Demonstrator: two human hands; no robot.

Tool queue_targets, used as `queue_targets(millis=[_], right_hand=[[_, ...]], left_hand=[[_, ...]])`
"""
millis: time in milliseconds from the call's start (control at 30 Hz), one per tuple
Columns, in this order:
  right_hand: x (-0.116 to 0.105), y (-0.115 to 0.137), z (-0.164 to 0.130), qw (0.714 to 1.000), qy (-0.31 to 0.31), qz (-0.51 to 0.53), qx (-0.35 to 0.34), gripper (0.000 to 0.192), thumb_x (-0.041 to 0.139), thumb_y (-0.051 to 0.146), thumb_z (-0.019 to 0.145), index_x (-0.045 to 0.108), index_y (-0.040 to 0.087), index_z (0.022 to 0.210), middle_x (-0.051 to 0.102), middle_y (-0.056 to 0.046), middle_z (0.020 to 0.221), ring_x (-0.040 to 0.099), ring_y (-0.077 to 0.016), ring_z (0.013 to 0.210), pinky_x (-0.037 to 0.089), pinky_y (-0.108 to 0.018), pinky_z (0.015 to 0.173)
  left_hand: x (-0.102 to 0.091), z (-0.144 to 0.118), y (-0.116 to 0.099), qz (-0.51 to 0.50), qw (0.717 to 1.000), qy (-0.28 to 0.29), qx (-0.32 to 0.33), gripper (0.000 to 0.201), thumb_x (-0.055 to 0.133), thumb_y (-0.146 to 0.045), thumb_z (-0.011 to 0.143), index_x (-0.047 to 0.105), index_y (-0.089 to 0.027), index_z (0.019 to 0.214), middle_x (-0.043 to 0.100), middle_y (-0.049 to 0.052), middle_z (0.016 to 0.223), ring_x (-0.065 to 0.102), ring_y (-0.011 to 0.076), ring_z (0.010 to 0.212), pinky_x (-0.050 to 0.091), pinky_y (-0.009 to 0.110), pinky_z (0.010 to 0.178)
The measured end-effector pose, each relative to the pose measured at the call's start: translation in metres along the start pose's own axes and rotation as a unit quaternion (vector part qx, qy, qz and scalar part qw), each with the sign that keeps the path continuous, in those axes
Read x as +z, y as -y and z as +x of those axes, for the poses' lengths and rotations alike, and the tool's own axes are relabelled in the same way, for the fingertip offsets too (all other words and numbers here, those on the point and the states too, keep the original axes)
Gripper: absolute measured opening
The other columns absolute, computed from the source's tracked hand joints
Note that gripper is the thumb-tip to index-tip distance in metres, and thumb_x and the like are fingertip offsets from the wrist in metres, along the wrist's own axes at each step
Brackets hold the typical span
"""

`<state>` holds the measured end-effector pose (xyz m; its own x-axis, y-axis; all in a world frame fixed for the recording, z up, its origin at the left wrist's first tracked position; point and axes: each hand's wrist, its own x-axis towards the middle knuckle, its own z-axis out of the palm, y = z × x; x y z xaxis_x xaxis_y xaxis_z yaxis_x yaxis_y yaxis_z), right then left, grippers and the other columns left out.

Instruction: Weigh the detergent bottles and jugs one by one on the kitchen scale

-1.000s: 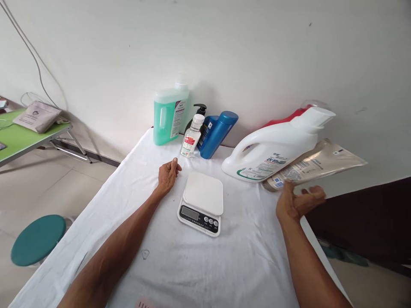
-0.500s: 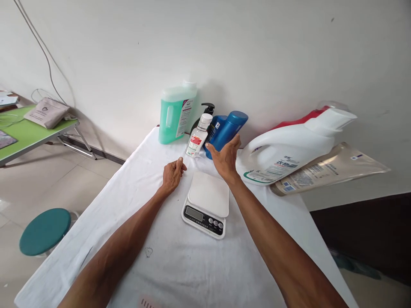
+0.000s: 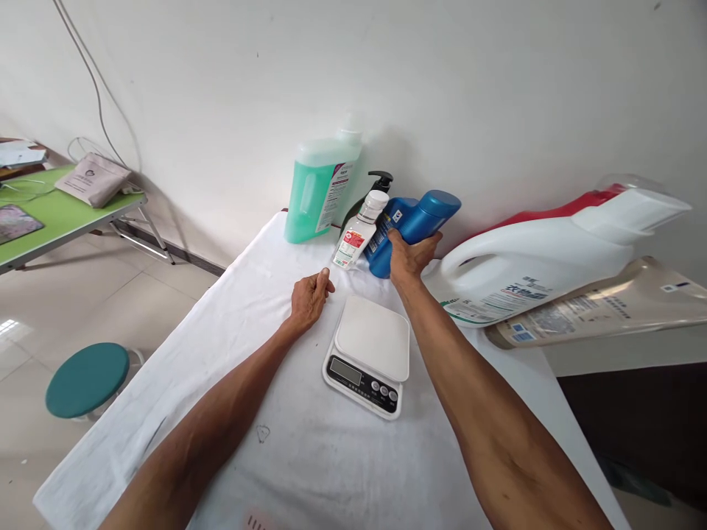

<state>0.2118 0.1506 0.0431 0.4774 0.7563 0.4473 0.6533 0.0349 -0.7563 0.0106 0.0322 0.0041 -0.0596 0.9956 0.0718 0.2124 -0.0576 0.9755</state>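
Head view showed a tabletop [image 3: 320, 456] under white cloth, with a flat white plastic scale [image 3: 372, 338] near its middle, the landmark for what follows. Beyond the scale's far edge, a little to the right, was a glossy blue plastic bottle [image 3: 412, 234], leaning so that its long axis ran from a low base on the left up to a cap end on the right. The right hand [image 3: 413, 258], much the nearer, was around it: thumb against the left side, fingers round the right; how firmly they pressed, I could not tell. The left hand [image 3: 311, 298] rested on the cloth just left of the scale's far part, narrow, its fingers loosely curled and nothing seen in it. From there the blue bottle lay away and to the right, with a small clear bottle with a white cap and red label [image 3: 353, 241] between, behind the scale. Farther behind and left of the scale was a tall translucent bottle of green liquid [image 3: 314, 202]. Right of the scale and beyond it, a large white handled plastic jug [image 3: 530, 258] leaned over a beige plastic pack [image 3: 596, 309].
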Motion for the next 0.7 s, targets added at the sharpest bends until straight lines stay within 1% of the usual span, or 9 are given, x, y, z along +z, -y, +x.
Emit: queue_targets(millis=[100,167,233,300,467,600,700], right_hand=[[-0.004,0.006,-0.007,0.997,-0.046,0.006,0.054,0.064,0.076,0.035,0.085,0.039,0.017,0.133,0.060,-0.020,0.130,0.061,-0.0314,0.115,0.046,-0.057,0.109],[-0.010,0.010,-0.012,0.996,-0.059,0.014,0.063,0.065,0.080,0.032,0.081,0.040,0.016,0.130,0.060,-0.021,0.128,0.061,-0.0322,0.115,0.045,-0.055,0.109],[-0.018,0.014,-0.015,0.996,-0.065,0.022,0.062,0.064,0.080,0.031,0.080,0.039,0.018,0.128,0.060,-0.020,0.129,0.061,-0.0319,0.115,0.046,-0.052,0.109],[-0.028,0.019,-0.018,0.996,-0.075,0.035,0.044,0.061,0.078,0.030,0.080,0.039,0.020,0.126,0.059,-0.019,0.129,0.060,-0.0319,0.117,0.046,-0.050,0.108],[-0.049,0.040,-0.030,0.992,-0.095,0.072,-0.033,0.060,0.080,0.030,0.074,0.038,0.022,0.117,0.060,-0.018,0.126,0.061,-0.0329,0.117,0.047,-0.049,0.106],[-0.064,0.058,-0.049,0.988,-0.107,0.086,-0.072,0.060,0.080,0.034,0.071,0.039,0.023,0.113,0.061,-0.017,0.122,0.063,-0.0339,0.116,0.048,-0.052,0.106],[-0.083,0.065,-0.068,0.983,-0.125,0.092,-0.101,0.060,0.080,0.038,0.071,0.042,0.023,0.115,0.062,-0.017,0.123,0.063,-0.0349,0.119,0.050,-0.054,0.105]], left_hand=[[0.001,0.001,0.002,-0.009,1.000,0.001,0.002,0.078,0.026,-0.080,0.097,0.065,-0.019,0.068,0.057,0.003,0.063,0.057,0.0164,0.061,0.046,0.030,0.063],[0.002,0.002,0.004,-0.005,1.000,0.000,0.005,0.078,0.026,-0.079,0.097,0.066,-0.019,0.069,0.058,0.004,0.063,0.057,0.0164,0.061,0.047,0.029,0.064],[0.001,0.002,0.005,0.005,1.000,-0.001,0.005,0.078,0.025,-0.078,0.099,0.067,-0.019,0.069,0.060,0.004,0.063,0.058,0.0164,0.062,0.047,0.029,0.065],[0.001,0.002,0.004,0.014,1.000,-0.001,0.003,0.079,0.024,-0.077,0.100,0.068,-0.019,0.069,0.061,0.004,0.063,0.059,0.0164,0.062,0.046,0.029,0.065],[0.000,0.000,0.002,0.015,1.000,0.004,0.000,0.078,0.026,-0.077,0.100,0.067,-0.018,0.068,0.061,0.003,0.063,0.058,0.0161,0.061,0.045,0.030,0.067],[0.000,0.000,0.003,0.005,1.000,0.002,0.005,0.078,0.027,-0.077,0.099,0.067,-0.018,0.069,0.060,0.003,0.063,0.057,0.0156,0.060,0.044,0.030,0.066],[0.000,0.000,0.004,0.008,1.000,0.002,0.003,0.078,0.026,-0.077,0.100,0.067,-0.018,0.069,0.061,0.003,0.063,0.057,0.0155,0.060,0.045,0.030,0.066]])
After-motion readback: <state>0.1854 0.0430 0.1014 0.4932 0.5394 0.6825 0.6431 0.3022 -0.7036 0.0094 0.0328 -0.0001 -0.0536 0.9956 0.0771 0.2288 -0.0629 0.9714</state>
